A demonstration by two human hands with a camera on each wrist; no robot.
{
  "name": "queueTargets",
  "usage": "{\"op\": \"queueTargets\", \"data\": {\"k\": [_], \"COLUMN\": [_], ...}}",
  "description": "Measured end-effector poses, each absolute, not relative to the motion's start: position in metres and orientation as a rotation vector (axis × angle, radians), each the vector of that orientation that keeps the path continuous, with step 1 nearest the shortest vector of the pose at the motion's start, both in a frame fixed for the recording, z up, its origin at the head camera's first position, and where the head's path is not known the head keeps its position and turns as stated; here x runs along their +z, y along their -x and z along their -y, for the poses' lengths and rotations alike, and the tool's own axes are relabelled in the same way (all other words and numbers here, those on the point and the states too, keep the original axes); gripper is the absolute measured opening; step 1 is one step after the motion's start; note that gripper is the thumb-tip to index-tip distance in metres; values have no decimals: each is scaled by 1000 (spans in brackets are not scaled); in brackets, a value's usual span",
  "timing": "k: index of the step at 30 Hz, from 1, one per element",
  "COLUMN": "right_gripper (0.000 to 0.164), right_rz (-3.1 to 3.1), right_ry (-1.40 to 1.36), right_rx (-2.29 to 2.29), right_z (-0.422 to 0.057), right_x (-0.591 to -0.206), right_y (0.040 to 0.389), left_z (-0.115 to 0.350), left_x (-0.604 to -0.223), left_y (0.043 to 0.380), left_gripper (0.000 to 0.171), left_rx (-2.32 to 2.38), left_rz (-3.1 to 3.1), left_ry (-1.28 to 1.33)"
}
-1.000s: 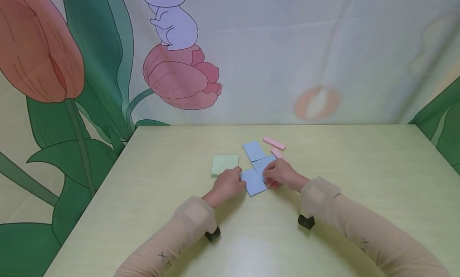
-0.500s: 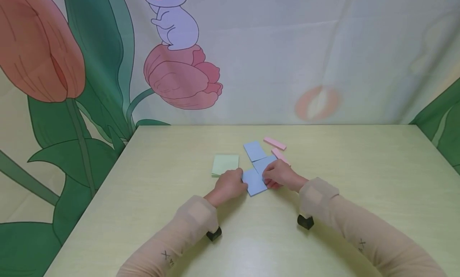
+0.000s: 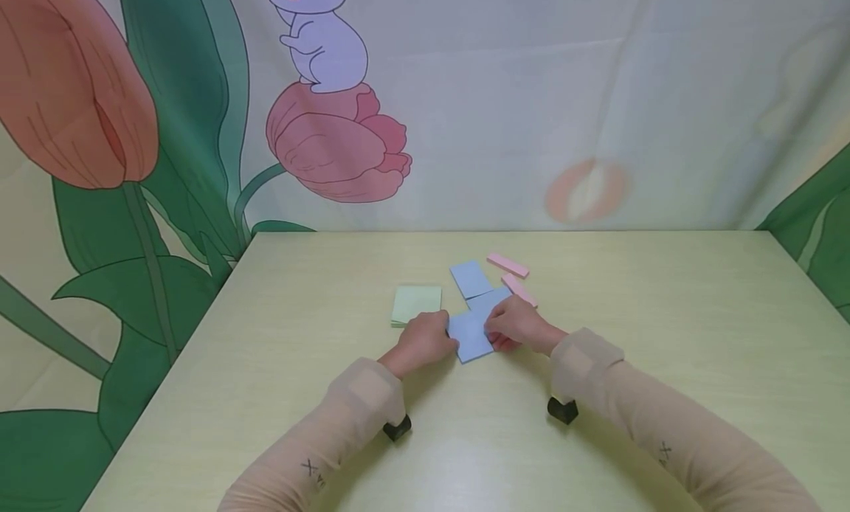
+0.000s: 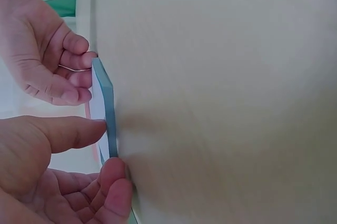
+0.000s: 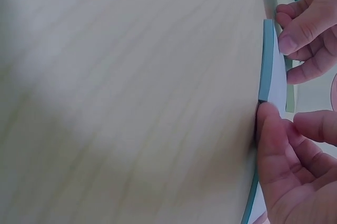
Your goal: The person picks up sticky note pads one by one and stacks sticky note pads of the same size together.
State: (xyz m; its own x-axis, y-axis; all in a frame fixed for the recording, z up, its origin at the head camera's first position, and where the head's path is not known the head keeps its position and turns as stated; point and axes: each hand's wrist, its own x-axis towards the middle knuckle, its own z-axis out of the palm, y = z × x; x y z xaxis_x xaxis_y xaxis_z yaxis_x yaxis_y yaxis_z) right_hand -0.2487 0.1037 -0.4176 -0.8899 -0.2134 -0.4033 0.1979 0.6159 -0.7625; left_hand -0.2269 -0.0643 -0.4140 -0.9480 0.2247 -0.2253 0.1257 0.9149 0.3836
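Observation:
Three blue sticky-note pads form a staggered row on the table. My left hand (image 3: 425, 340) holds the left edge of the nearest blue pad (image 3: 470, 338); in the left wrist view the thumb is on the side of that pad (image 4: 109, 113) and the fingers are curled by its corner. On its right edge, my right hand (image 3: 520, 322) pinches with bent fingers. The middle blue pad (image 3: 483, 300) lies just behind, partly covered by the right hand. Farther back is the third blue pad (image 3: 470, 278). In the right wrist view, a fingertip sits at the lower end of the blue side (image 5: 267, 61).
A pale green stack of sticky notes (image 3: 416, 302) lies just beyond the left hand. Two narrow pink pads, one farther back (image 3: 508, 265) and one by the right hand (image 3: 519, 290), lie to the right of the blue ones. A printed curtain (image 3: 478, 128) hangs behind the table (image 3: 319, 291).
Both forearms have drawn very slightly closer together. The nearest blue pad now sits flush with the middle one, the seam between them less visible. Grips look the same.

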Motion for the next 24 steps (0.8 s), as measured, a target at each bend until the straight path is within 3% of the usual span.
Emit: {"op": "queueTargets", "data": {"k": [24], "right_gripper": [12], "right_rz": [-2360], "right_ry": [-19], "right_rx": [-1135], "right_z": [-95], "right_x": [-421], "right_y": [238], "left_z": [63], "left_x": [-414], "left_y": [225], "left_gripper": [18], "left_rx": [535], "left_rz": [-2761], "left_ry": [-307]}}
